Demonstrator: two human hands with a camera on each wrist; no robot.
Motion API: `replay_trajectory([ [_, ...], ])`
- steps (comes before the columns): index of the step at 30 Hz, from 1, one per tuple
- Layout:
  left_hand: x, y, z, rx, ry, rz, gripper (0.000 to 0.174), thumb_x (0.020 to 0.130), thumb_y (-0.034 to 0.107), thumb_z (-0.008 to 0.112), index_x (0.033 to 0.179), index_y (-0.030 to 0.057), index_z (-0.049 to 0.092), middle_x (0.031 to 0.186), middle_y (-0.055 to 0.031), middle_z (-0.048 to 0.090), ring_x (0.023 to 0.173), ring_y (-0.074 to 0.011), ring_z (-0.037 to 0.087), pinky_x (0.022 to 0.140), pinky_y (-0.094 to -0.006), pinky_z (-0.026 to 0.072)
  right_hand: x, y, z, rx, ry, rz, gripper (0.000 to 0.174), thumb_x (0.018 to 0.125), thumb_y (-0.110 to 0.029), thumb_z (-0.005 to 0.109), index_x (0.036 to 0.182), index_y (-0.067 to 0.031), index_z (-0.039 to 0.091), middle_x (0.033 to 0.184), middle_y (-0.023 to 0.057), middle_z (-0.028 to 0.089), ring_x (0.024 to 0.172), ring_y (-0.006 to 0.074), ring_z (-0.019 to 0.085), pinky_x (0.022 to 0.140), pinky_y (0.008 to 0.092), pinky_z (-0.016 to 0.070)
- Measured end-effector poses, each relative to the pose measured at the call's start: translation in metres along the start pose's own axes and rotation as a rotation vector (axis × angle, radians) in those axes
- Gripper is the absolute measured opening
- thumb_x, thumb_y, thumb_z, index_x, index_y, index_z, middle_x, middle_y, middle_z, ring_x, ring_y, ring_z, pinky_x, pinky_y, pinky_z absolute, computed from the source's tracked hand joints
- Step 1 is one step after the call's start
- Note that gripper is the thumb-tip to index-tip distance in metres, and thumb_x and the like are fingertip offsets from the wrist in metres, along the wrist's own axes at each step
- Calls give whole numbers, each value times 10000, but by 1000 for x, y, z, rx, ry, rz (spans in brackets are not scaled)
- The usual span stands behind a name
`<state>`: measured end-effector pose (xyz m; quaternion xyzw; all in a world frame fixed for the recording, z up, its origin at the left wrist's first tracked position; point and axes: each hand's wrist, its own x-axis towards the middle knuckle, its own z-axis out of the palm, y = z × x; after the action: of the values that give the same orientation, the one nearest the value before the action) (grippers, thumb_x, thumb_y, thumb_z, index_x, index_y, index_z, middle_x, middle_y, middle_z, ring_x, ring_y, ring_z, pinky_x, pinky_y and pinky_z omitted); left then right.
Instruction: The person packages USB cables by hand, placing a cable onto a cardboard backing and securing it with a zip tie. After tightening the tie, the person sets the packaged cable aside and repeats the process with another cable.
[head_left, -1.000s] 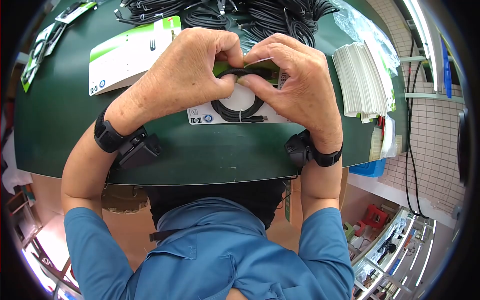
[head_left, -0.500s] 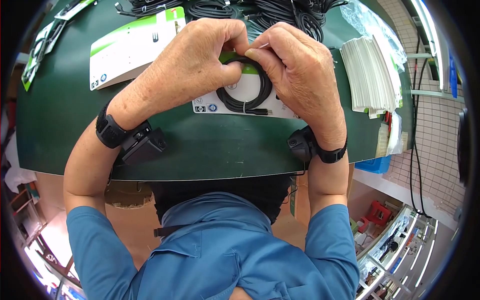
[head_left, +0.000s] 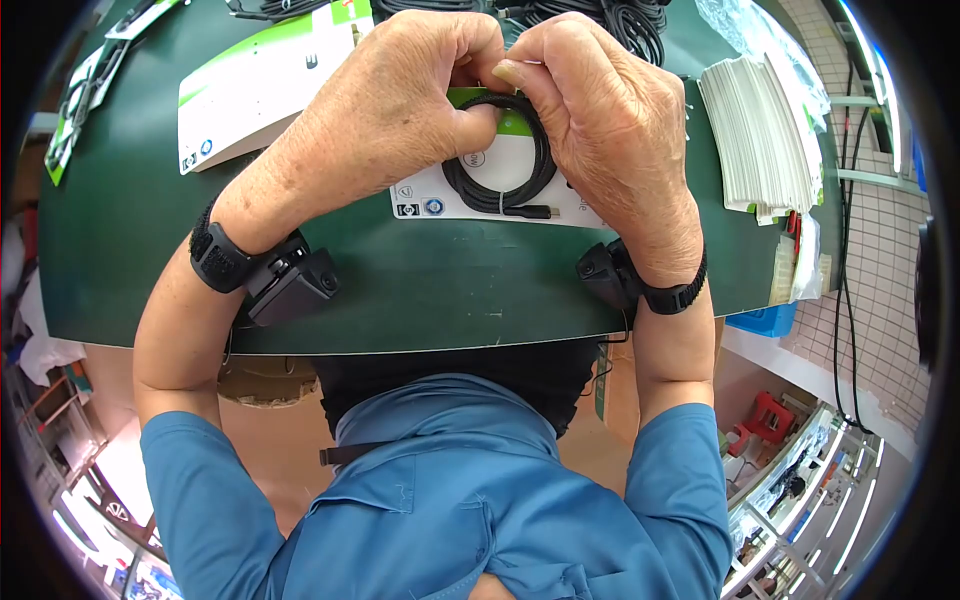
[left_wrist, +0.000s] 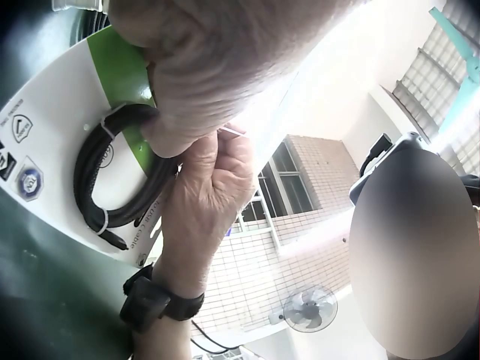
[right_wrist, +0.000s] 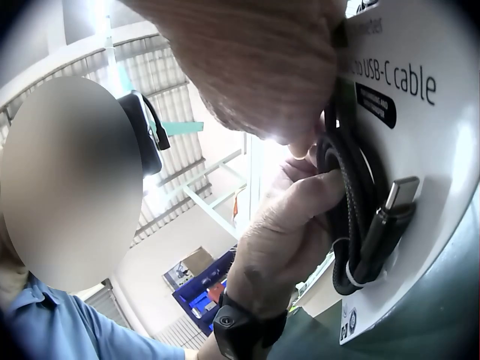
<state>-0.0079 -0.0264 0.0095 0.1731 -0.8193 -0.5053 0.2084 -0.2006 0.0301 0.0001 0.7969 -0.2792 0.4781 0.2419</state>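
A coiled black cable [head_left: 548, 170] lies against a white and green card [head_left: 420, 197], with a pale tie round its lower part. My left hand [head_left: 390, 115] grips the coil near the card's top edge, its thumb in the ring, as the right wrist view shows at the cable [right_wrist: 352, 217]. Close beside it, my right hand [head_left: 620, 125] has thumb and fingers pinched together at the top of the coil. From them a thin white strip [left_wrist: 231, 131] sticks out in the left wrist view. The fingers hide where the strip meets the cable.
Printed cards [head_left: 250, 95] lie left of the hands, and a tall row of white cards [head_left: 755, 135] stands at the right beside clear plastic [head_left: 750, 30]. Black cable bundles [head_left: 635, 30] lie at the back. More packaged cables [head_left: 90, 85] are at the far left.
Both hands, the card and the coil have shifted up and slightly right in the head view. The right fingers have drawn closer together, and the white strip there is no longer visible from the head.
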Motion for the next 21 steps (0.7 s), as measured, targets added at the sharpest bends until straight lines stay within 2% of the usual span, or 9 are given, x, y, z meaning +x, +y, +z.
replay_trajectory([
  [1,0,1,0,-1,-11,-14,194,847,-86,645,1032,-31,655,953,-26,702,938,-74,659,880,-255,569,-1,3,4,25,90,-95,230,907,-53,770,845,-33,549,747,115,581,596,298,626,519,391,480],
  [6,0,-1,6,-11,14,9,272,843,-83,644,1109,-35,669,1017,-49,735,982,-107,690,934,-276,576,-2,5,5,22,113,-96,249,917,-70,766,836,-45,532,735,100,559,581,287,619,496,389,471],
  [9,-1,-3,8,-5,52,30,331,844,-77,640,1171,-34,664,1055,-83,750,1019,-154,718,980,-306,577,-3,4,4,6,103,-92,245,921,-69,761,838,-43,532,734,100,556,575,286,616,487,385,467],
  [13,-1,3,8,112,42,33,346,849,-73,638,1192,-30,655,1062,-108,751,1027,-182,728,990,-323,578,0,2,3,1,92,-61,240,925,-63,755,841,-42,531,734,100,551,569,284,614,481,381,466],
  [21,-1,5,9,108,27,16,336,851,-67,649,1184,-24,655,1059,-109,752,1003,-178,728,980,-319,580,2,0,0,-25,88,-41,223,929,-52,746,862,-42,533,738,99,551,565,282,617,483,380,474],
])
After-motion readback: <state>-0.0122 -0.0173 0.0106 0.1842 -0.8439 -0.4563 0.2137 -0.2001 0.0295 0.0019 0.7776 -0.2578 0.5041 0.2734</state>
